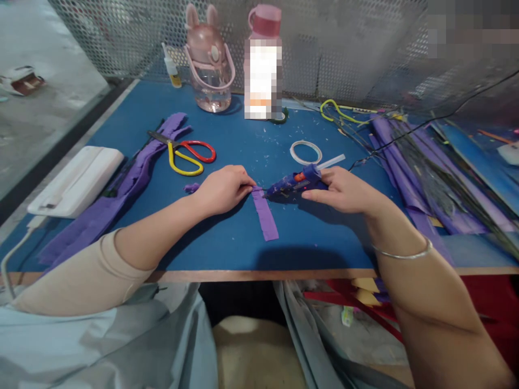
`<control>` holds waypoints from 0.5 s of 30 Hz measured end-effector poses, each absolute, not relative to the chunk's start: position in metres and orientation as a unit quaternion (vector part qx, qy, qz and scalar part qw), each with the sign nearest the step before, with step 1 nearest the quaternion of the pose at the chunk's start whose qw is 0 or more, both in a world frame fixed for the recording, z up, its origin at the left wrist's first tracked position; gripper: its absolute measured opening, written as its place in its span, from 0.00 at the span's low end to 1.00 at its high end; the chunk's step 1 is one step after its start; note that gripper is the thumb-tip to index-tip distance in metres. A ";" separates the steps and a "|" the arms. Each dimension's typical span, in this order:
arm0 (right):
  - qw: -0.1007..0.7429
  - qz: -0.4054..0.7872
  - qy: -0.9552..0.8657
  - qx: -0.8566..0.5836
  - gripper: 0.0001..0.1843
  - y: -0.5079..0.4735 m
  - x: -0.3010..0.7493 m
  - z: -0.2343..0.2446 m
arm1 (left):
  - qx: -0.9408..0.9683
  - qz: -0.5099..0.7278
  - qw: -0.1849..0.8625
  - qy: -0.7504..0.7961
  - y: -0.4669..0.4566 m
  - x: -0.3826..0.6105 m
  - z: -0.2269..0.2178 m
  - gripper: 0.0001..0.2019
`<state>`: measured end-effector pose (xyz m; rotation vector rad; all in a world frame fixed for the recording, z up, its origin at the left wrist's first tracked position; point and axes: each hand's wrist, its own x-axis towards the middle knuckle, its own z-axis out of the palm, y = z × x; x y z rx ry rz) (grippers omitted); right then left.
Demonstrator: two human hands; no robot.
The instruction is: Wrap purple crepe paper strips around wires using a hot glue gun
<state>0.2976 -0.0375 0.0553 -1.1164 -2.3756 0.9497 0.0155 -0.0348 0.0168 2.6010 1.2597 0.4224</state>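
Note:
My left hand (227, 189) is closed in a pinch at the upper end of a short purple crepe paper strip (265, 216). A small crumpled purple piece (191, 188) pokes out on the other side of that hand. My right hand (343, 189) is wrapped round a blue glue gun (290, 183), with a clear glue stick (332, 161) sticking out of its back. The gun's nozzle points left, right by the strip's upper end; whether it touches the paper I cannot tell. Scissors (184, 156) with one yellow and one red handle lie beyond my left hand.
Purple crepe paper (138, 170) and a white power bank (77, 181) lie at left. A roll of tape (306, 153), a rabbit-eared bottle (211, 70) and a pink-capped bottle (265, 21) stand farther back. Purple sheets and dark stems (425, 167) cover the right side. A black cord (425, 127) crosses there.

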 end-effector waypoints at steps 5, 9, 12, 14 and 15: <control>0.170 0.338 -0.830 -0.410 0.19 -0.038 0.302 0.057 | 0.885 0.145 0.111 0.429 -0.035 0.016 0.017 0.14; 0.195 0.330 -0.835 -0.396 0.19 -0.037 0.298 0.054 | 0.884 0.144 0.109 0.430 -0.035 0.015 0.017 0.14; 0.163 0.346 -0.835 -0.396 0.18 -0.038 0.298 0.057 | 0.886 0.142 0.110 0.427 -0.035 0.016 0.017 0.14; 0.145 0.349 -0.834 -0.401 0.18 -0.040 0.301 0.062 | 0.887 0.139 0.111 0.427 -0.035 0.016 0.018 0.14; 0.145 0.346 -0.832 -0.408 0.17 -0.040 0.303 0.064 | 0.886 0.138 0.111 0.428 -0.035 0.016 0.018 0.14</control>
